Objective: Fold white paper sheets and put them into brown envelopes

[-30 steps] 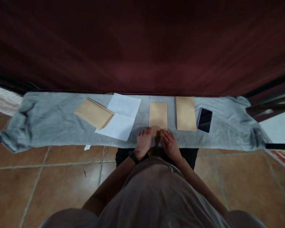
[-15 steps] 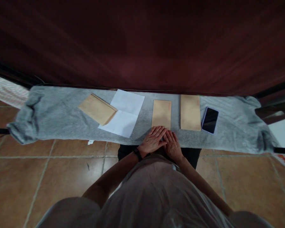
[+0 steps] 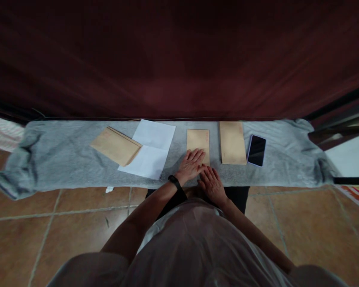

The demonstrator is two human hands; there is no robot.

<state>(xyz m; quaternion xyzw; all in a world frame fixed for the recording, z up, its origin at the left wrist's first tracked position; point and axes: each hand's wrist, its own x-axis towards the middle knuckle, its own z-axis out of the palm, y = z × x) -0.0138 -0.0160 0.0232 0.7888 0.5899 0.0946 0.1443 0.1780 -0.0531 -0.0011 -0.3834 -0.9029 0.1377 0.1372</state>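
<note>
A brown paper envelope [image 3: 198, 139] with red print near its upper right edge lies upright in front of me on the grey cloth. My left hand [image 3: 192, 162], a dark band on its wrist, rests flat over the envelope's lower half with fingers stretched out. At the envelope's bottom edge lies my right hand [image 3: 212, 181], fingers extended and palm down. Its fingertips are close to my left thumb. Both hands hold nothing. The lower part of the envelope is hidden beneath my left hand.
Left of the envelope lies a creased white sheet [image 3: 155, 137], partly under a slanted pile of brown envelopes [image 3: 115, 146]. To the right are a brown envelope stack [image 3: 232, 143] and a phone [image 3: 256, 150]. Grey cloth [image 3: 62, 159] covers the narrow table; a dark red curtain [image 3: 179, 87] hangs behind.
My left hand has slid up the envelope, away from my body, and its fingers now spread over the middle. My right hand stays near the bottom edge. The camera view has shifted slightly.
</note>
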